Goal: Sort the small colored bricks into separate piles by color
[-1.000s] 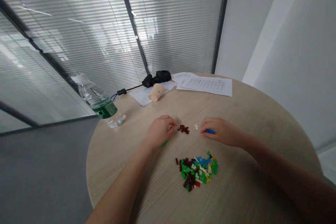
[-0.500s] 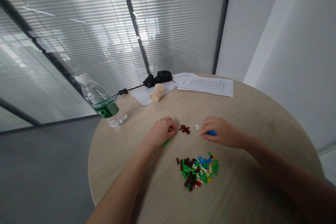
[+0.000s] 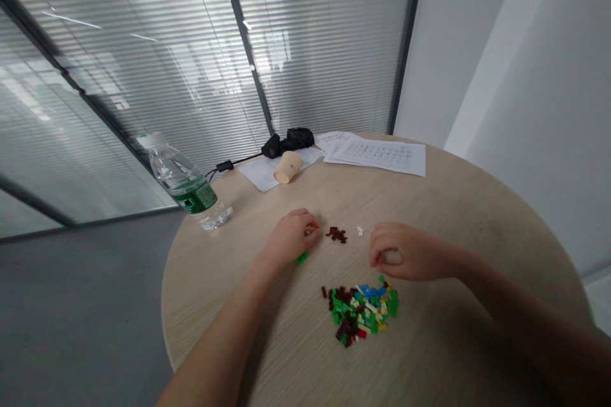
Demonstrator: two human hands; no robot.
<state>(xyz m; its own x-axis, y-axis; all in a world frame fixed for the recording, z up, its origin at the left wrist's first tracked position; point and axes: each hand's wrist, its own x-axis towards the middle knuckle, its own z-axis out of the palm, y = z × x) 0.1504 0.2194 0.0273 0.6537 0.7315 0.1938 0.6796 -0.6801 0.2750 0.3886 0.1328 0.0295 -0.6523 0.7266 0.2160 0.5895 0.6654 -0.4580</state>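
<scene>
My left hand rests on the table left of a small group of brown toy bricks, its fingers closed together; anything between them is hidden. Green bricks lie just below that hand. To the right, my right hand is curled with thumb and fingertips together, just above the mixed brick pile. What its fingertips hold, if anything, I cannot make out. White bricks sit between the brown group and my right hand. The pile mixes green, brown, blue, cream, yellow and red pieces.
On the round table, a water bottle stands at the left edge. Farther back are a paper cup on its side, a black folded umbrella and printed sheets. A glass wall with blinds rises behind.
My right hand has come down toward the mixed pile, and the blue piece seen by its fingers no longer shows. My left hand has barely moved.
</scene>
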